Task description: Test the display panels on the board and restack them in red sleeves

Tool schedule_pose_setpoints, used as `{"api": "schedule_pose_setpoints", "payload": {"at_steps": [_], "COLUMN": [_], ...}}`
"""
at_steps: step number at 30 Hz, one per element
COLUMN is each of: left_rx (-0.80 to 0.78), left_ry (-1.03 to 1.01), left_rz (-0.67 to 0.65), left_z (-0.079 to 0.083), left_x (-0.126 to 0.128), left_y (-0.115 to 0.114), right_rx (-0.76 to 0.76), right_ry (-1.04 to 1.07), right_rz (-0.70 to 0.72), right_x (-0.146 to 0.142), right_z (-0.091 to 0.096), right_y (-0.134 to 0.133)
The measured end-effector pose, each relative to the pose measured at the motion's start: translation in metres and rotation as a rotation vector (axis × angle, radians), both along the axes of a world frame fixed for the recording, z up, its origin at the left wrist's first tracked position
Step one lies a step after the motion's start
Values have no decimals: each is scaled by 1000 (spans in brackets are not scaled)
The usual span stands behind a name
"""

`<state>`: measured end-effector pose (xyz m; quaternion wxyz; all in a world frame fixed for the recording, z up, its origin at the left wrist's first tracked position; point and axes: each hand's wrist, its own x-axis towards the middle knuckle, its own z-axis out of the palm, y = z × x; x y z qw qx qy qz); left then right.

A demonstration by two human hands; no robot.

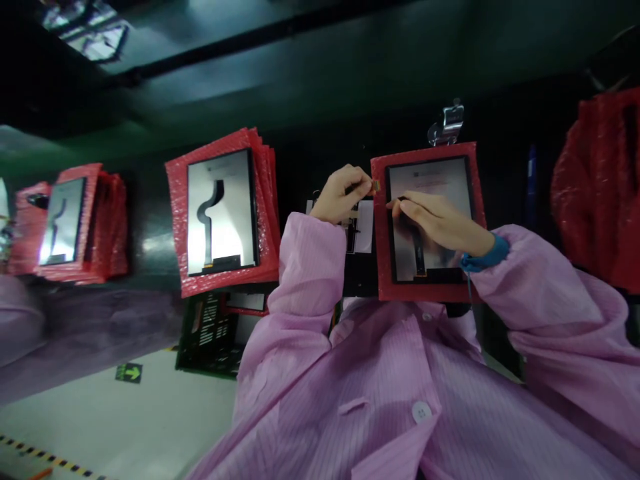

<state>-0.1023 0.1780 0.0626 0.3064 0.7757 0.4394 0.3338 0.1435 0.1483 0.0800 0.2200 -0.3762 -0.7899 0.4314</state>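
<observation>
The display panel (445, 175) being worked on lies flat on a red bubble-wrap sheet (383, 273) right in front of the person, its dark flex cable (419, 255) running up from the lower edge. Just past the panel's left edge, the left hand (341, 193) pinches a small gold-coloured connector piece (377, 187) between thumb and fingertips; whether it joins the panel, I can't make out. The right hand (434, 217) bends over the panel, fingertips drawn together, though I can't tell if anything is between them. I'd call this mid-step: the panel is laid out, but the handling of that little piece looks unfinished. Off to the left, a second panel (227, 183) rests on a stack of red wraps (176, 220), its curved cable (204, 213) lying across it; finished or waiting, I couldn't say. Further left a third panel (75, 203) lies likewise, and a blue pen (531, 172) sits well to the right.
</observation>
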Motion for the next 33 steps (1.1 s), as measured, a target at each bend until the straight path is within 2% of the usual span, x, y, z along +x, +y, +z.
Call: {"api": "schedule_pose_setpoints", "payload": {"at_steps": [3,8,14,33], "left_rx": [-7,-15,-35,-79], "left_ry": [112,245,221,186], "left_rz": [-48,-33,-35,-53], "left_z": [0,-2,2,0], "left_x": [0,3,12,15], "left_y": [0,-4,-11,-12], "right_rx": [72,202,343,401], "right_ry": [23,-70,-140,-244], "right_rz": [50,127,125,95], "right_x": [-6,-4,-6,-9], "right_z": [-9,-22,-23,-30], "right_y": [5,12,16,12]}}
